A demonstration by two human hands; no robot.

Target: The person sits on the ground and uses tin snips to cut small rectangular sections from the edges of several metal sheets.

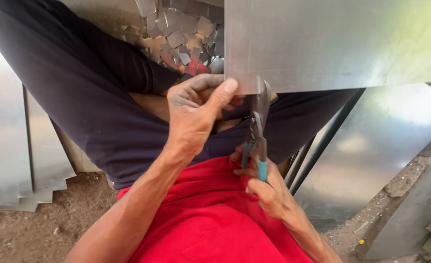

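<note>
Snips with teal handles stand near the centre of the head view, blades pointing toward 12 o'clock and set on the lower edge of a metal sheet. Nearest the viewer, at 6 o'clock, a red shirt fills the bottom edge and hides the lap. Right hand, at about 5 o'clock, has its grip closed around the handles; its fingertips are largely hidden behind them. Left hand, just left of the blades, pinches the sheet's lower left corner, thumb on top, fingers curled beneath and partly concealed. Dark trousers span the middle. Farther off, at 12 o'clock, a heap of small metal offcuts lies half covered by the sheet, which is cut off by the upper and right borders. Stacked sheets at 9 o'clock are cropped.
</note>
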